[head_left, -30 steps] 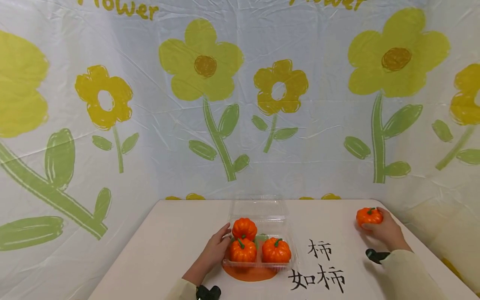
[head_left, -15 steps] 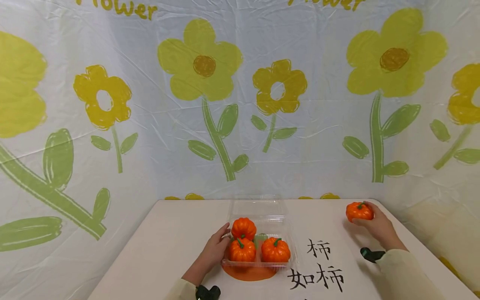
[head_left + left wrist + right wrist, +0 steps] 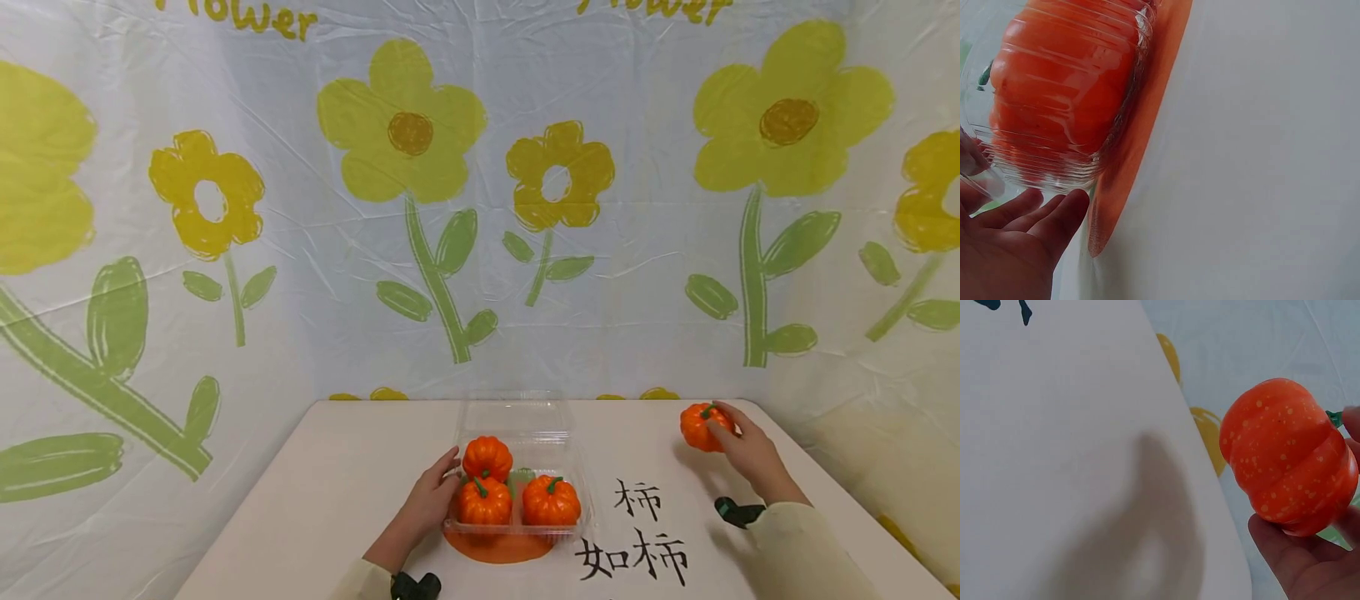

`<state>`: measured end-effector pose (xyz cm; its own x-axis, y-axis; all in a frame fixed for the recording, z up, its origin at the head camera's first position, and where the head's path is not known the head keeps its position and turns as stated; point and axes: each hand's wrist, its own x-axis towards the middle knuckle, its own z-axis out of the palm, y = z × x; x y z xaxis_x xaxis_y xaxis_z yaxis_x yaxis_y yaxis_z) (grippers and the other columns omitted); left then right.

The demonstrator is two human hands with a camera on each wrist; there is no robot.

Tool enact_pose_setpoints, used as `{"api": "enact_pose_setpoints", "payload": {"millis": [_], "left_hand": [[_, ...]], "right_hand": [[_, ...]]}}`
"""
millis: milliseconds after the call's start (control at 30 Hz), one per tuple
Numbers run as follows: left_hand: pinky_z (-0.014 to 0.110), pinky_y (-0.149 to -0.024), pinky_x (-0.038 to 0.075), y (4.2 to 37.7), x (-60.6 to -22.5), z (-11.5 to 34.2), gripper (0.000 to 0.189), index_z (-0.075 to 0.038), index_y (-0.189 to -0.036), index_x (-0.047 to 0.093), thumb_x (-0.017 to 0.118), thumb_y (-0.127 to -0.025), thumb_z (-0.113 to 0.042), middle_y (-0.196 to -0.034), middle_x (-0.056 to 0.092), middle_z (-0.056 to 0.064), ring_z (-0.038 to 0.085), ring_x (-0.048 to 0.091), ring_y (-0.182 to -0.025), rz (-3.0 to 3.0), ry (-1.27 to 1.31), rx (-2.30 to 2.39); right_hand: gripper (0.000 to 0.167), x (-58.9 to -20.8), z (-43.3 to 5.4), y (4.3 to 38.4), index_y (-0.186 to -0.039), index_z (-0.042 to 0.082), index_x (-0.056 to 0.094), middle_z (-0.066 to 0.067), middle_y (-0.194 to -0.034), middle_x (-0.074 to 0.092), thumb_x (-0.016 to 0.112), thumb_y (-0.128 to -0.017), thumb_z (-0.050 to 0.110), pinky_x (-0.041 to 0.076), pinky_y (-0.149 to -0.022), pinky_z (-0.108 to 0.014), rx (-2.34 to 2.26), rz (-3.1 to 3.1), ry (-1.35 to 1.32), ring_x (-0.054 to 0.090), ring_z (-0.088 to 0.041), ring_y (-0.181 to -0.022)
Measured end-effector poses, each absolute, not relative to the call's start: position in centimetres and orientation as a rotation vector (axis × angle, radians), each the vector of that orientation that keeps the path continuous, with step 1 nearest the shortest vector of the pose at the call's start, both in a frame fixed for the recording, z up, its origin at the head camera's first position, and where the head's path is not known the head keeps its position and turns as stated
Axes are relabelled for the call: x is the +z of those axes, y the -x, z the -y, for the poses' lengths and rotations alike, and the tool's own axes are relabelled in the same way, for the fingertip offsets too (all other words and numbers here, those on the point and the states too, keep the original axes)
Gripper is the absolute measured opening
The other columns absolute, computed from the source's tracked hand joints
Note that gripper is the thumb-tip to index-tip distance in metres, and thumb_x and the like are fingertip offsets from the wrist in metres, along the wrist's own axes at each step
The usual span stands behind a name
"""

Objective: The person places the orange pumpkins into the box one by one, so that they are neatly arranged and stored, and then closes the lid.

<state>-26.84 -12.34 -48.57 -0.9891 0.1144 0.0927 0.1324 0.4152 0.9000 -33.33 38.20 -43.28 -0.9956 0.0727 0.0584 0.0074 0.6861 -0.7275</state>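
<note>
My right hand (image 3: 753, 454) grips a small orange pumpkin (image 3: 703, 427) with a green stem, near the table's back right corner. In the right wrist view, that pumpkin (image 3: 1288, 456) shows yellow specks and ribs, with fingers around its lower side and by the stem. Toward the front middle stands a clear plastic clamshell box (image 3: 581, 508), its lid raised at the back. Inside are a front left pumpkin (image 3: 485, 502), a front right pumpkin (image 3: 552, 502) and a back left pumpkin (image 3: 487, 457). My left hand (image 3: 429, 496) rests loosely extended fingers (image 3: 1063, 219) against the box's left side.
The pale table (image 3: 322, 500) has black brush characters (image 3: 637, 500) to the right of the box. A flat orange shape (image 3: 498, 548) shows beneath the box's front. A flower-printed cloth (image 3: 637, 317) hangs behind and beside the table.
My right hand has carried its pumpkin leftward, and its thumb has shifted higher across the pumpkin. The left hand and the box with its pumpkins stay in place.
</note>
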Motion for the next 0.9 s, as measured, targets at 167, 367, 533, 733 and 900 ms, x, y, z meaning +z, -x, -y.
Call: {"api": "enact_pose_setpoints", "payload": {"millis": [167,367,533,733,900], "left_hand": [[0.059,-0.105,0.040,26.9,-48.6,12.4,0.054,-0.011,-0.152,0.031,0.042,-0.099,-0.019,-0.145,0.047,0.020,0.041,0.049,-0.131,2.619,0.245,-1.675],[0.059,-0.105,0.040,27.0,-48.8,12.4,0.055,-0.011,-0.152,0.031,0.043,-0.099,-0.019,-0.145,0.047,0.020,0.041,0.049,-0.131,2.613,0.243,-1.682],[0.059,-0.105,0.041,27.1,-49.0,12.4,0.055,-0.011,-0.152,0.031,0.042,-0.099,-0.019,-0.145,0.047,0.020,0.040,0.048,-0.131,2.616,0.239,-1.681],[0.060,-0.105,0.040,27.1,-48.9,12.5,0.055,-0.012,-0.152,0.031,0.043,-0.099,-0.020,-0.145,0.047,0.020,0.041,0.049,-0.131,2.619,0.245,-1.672],[0.060,-0.106,0.039,27.1,-48.9,12.5,0.054,-0.010,-0.152,0.031,0.043,-0.099,-0.018,-0.145,0.047,0.021,0.041,0.049,-0.130,2.617,0.268,-1.664]], "right_hand": [[0.072,-43.1,-37.8,33.3,-0.155,0.007,0.010,-0.038,-0.153,0.012,0.026,-0.101,0.052,0.032,-0.100,-0.074,1.218,2.802,0.082,0.025,-0.062,-0.131],[0.069,-42.9,-37.2,33.3,-0.154,0.006,0.015,-0.037,-0.153,0.015,0.029,-0.102,0.048,0.033,-0.101,-0.072,1.212,2.779,0.053,0.026,-0.061,-0.132],[0.066,-42.6,-36.6,33.0,-0.154,0.008,0.018,-0.037,-0.153,0.017,0.030,-0.102,0.047,0.032,-0.101,-0.072,1.222,2.762,0.016,0.026,-0.060,-0.132],[0.065,-42.0,-35.7,32.6,-0.155,0.010,0.018,-0.036,-0.153,0.018,0.031,-0.102,0.046,0.032,-0.101,-0.072,1.236,2.748,-0.031,0.027,-0.060,-0.132],[0.065,-41.6,-35.0,32.4,-0.154,0.008,0.018,-0.038,-0.151,0.020,0.033,-0.103,0.044,0.034,-0.101,-0.071,1.204,2.743,-0.078,0.029,-0.061,-0.131]]}}
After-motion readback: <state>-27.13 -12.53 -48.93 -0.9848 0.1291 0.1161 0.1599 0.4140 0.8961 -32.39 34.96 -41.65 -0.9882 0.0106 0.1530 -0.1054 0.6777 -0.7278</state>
